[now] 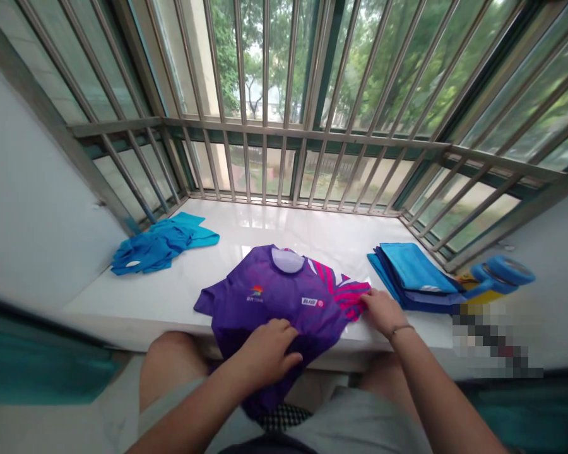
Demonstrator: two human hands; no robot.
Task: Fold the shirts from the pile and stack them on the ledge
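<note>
A purple T-shirt (284,306) with a pink-striped sleeve lies front side up on the white sill, its collar toward the window and its lower part hanging over the front edge. My left hand (275,350) rests on the shirt's front with fingers laid flat and the thumb apart. At the right, my right hand (382,310) pinches the end of the pink-striped sleeve (353,296). Below the edge, the hem drapes toward my lap and is partly hidden by my left forearm.
A crumpled blue garment (163,244) lies on the left of the white sill (303,226). Folded blue clothes (414,274) are stacked at the right, beside a yellow container with a blue lid (502,271). Metal bars (265,131) line the window behind.
</note>
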